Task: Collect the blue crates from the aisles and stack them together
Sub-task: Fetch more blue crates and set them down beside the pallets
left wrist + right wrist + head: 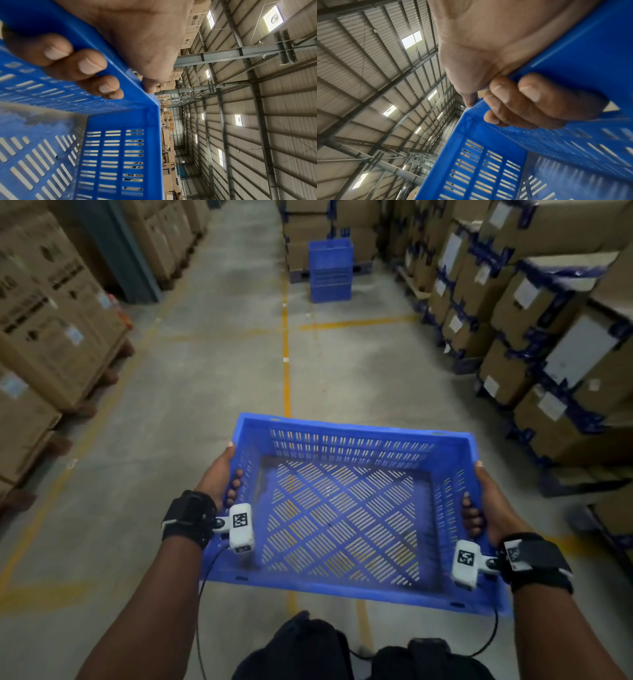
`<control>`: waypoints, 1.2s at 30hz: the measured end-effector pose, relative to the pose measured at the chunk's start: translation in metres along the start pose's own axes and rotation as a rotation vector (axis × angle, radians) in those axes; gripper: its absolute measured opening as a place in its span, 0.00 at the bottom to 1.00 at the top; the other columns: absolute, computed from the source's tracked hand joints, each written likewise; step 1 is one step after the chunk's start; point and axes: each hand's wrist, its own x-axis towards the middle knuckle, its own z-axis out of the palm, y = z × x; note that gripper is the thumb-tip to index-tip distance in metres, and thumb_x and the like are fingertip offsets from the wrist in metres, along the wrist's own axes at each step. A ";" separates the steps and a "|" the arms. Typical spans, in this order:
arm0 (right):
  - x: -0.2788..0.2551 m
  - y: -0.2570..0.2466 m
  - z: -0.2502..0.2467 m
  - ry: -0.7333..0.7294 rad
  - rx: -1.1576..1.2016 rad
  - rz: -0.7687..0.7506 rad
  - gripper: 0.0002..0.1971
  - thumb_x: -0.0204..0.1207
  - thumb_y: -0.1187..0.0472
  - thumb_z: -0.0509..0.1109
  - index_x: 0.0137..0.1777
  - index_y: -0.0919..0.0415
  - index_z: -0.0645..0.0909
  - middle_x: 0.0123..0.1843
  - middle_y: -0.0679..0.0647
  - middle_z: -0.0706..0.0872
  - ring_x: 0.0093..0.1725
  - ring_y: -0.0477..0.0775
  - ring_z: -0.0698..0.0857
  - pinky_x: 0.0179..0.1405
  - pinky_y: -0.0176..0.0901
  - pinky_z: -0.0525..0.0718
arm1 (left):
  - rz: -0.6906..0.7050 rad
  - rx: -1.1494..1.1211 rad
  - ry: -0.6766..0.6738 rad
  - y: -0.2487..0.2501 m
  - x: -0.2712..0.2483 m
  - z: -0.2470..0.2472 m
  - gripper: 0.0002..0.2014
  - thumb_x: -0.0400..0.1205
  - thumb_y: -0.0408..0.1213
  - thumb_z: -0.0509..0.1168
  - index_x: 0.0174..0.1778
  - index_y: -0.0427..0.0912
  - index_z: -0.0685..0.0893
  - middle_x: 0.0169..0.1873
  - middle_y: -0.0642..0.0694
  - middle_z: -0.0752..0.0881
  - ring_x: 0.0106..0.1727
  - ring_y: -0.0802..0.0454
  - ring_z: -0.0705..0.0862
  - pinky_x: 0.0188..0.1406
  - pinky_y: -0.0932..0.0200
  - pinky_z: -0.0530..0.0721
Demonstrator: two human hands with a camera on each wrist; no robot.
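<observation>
A bright blue crate (346,436) is seen, its walls pierced with rows of short slots and its bottom patterned with slanted slots set in diamonds. A stack of crates (331,270) in the same blue is seen further down. The floor (212,378) is grey, marked with orange-yellow lines. The cartons (51,313) are brown with dark print; others (534,302) are banded in dark blue with white labels.

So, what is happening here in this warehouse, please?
A person carries an empty blue crate down the aisle, the left hand and right hand each gripping a short side's rim. Ahead on the floor stands a stack of blue crates, between pallets of cardboard boxes.
</observation>
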 end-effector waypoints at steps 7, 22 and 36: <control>0.084 -0.085 0.001 -0.005 -0.054 0.022 0.39 0.65 0.15 0.58 0.30 0.56 0.66 0.21 0.50 0.58 0.16 0.49 0.56 0.17 0.33 0.55 | -0.032 -0.049 0.038 0.046 0.070 0.036 0.33 0.78 0.77 0.51 0.30 0.48 0.70 0.19 0.51 0.66 0.14 0.55 0.56 0.14 0.69 0.53; 0.304 -0.325 0.114 0.065 -0.099 0.004 0.42 0.56 0.12 0.60 0.29 0.56 0.68 0.22 0.51 0.60 0.18 0.51 0.57 0.16 0.36 0.57 | -0.049 -0.062 -0.007 0.277 0.343 0.067 0.33 0.76 0.78 0.53 0.28 0.48 0.70 0.20 0.51 0.66 0.17 0.55 0.55 0.18 0.68 0.51; 0.571 -0.559 0.142 0.086 -0.044 0.011 0.42 0.61 0.12 0.56 0.30 0.56 0.68 0.23 0.51 0.61 0.19 0.52 0.58 0.17 0.38 0.57 | -0.019 -0.045 -0.077 0.542 0.606 0.193 0.32 0.78 0.76 0.54 0.31 0.47 0.71 0.19 0.51 0.67 0.13 0.56 0.57 0.13 0.70 0.54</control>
